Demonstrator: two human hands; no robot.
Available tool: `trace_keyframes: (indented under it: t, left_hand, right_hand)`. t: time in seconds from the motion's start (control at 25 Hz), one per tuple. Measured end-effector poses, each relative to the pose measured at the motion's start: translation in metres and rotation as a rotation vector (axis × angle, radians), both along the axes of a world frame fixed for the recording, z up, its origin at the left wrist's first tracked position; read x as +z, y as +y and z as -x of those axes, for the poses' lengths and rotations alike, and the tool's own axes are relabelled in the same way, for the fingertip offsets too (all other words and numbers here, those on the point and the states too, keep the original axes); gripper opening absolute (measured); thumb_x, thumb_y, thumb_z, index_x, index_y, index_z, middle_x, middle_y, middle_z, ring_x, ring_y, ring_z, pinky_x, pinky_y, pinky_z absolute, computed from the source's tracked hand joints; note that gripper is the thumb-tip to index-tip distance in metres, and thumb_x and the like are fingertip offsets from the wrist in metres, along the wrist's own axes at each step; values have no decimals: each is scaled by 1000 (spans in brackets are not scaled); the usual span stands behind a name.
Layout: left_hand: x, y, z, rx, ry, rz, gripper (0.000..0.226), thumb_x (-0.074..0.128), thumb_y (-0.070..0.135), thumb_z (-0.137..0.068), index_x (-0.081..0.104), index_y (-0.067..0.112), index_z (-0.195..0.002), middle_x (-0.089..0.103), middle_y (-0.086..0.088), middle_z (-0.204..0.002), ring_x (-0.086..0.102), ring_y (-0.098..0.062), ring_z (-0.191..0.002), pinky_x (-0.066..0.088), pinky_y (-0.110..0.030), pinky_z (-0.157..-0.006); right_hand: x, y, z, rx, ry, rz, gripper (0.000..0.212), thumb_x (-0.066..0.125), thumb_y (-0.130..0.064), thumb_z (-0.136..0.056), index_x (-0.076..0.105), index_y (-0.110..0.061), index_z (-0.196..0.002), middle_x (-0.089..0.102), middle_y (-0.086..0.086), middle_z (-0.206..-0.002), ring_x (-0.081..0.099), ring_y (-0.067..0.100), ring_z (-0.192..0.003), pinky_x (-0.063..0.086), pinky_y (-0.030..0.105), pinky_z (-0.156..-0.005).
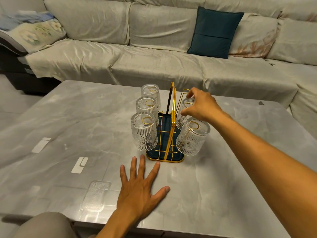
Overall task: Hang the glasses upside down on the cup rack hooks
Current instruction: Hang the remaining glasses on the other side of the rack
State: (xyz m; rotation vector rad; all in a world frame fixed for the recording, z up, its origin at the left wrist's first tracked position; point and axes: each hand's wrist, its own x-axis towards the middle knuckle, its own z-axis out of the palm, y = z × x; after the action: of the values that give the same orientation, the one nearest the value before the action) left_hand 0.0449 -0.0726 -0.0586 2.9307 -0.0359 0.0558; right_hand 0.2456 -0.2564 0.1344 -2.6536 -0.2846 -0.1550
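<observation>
A gold wire cup rack (172, 107) with a dark blue tray base stands mid-table. Three embossed clear glasses hang upside down on its left hooks: far (151, 95), middle (146, 107), near (144, 133). On the right side one glass (192, 136) hangs upside down at the near hook. My right hand (200, 104) grips the base of another upside-down glass (182, 117) over the middle right hook. The far right hook (184, 91) is bare. My left hand (140, 184) lies flat on the table, fingers spread, in front of the rack.
The grey marble-look table (68, 126) has a near edge at the bottom of view. A beige covered sofa (154, 62) wraps behind and to the right, with a dark teal cushion (214, 31). My knee (42, 225) shows at bottom left.
</observation>
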Motion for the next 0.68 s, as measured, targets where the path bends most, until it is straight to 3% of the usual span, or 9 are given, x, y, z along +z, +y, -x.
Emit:
trace_keyframes:
  t: [0.24,0.36,0.48,0.68]
  left_hand:
    - [2,-1,1,5,16,2,74,6,90,-78,-17,59,-141,-25,0,-159,-32,-27,-143,-19,-63,-112]
    - [5,-1,1,3,28,-16,74,3,90,-77,-20,59,-141,-28,0,-158,-35,-25,-142,-20,-62,-112]
    - [9,0,2,-7,36,-21,75,2,89,-78,-18,57,-142,-27,-1,-159,-34,-26,-142,-21,-61,-112]
    - [13,0,3,2,50,-30,74,4,89,-79,-16,57,-143,-25,-2,-160,-32,-24,-143,-19,-59,-114]
  right_hand:
    - [-2,-4,8,43,3,0,57,77,-44,-67,50,-22,-113,59,1,-113,55,22,-92,52,41,-75]
    - [-6,-23,10,-10,-47,-229,54,62,-60,-77,54,-22,-115,54,-6,-114,53,16,-97,45,35,-77]
    - [-27,-58,4,-218,-104,-434,45,62,-49,-82,54,-21,-116,57,0,-124,53,19,-108,39,30,-80]
    - [-79,-88,-11,-305,44,-356,72,71,-34,-77,34,-26,-139,43,8,-143,45,29,-123,39,35,-91]
